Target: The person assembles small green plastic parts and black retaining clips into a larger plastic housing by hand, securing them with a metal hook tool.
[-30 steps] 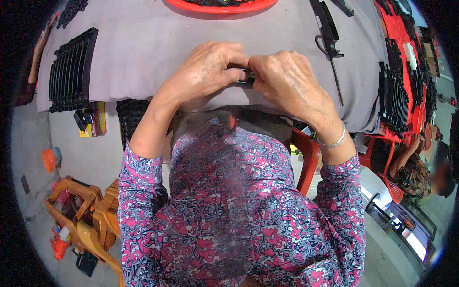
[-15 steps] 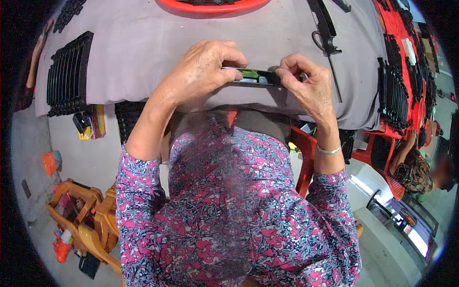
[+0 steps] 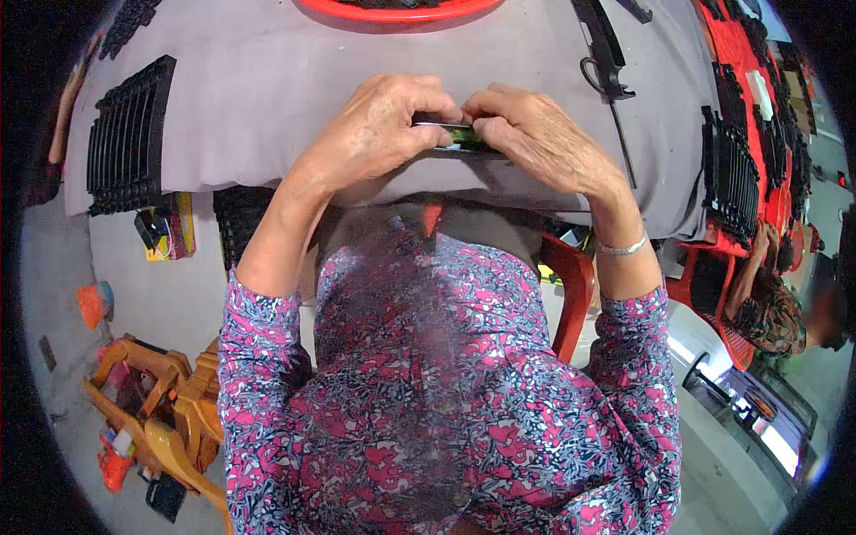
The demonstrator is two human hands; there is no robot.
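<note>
Between my two hands, over the near edge of the grey cloth-covered table [image 3: 267, 89], is a dark narrow strip [image 3: 464, 141] with a shiny face that reflects green and yellow. The fingers of my left hand [image 3: 379, 129] pinch its left part. My right hand [image 3: 544, 143] is closed at its middle, fingertips close to those of the left. Both hands cover much of the strip, so its full shape is hidden.
A red basin [image 3: 401, 15] with black pieces stands at the far side. Rows of black slatted parts lie at the left [image 3: 129, 138] and right [image 3: 736, 165]. A long black part [image 3: 608, 53] lies far right. Another person [image 3: 771, 308] sits beyond a red chair [image 3: 571, 290].
My right hand has moved left along the strip, from its right end to its middle near my left fingers. My left hand has stayed in place.
</note>
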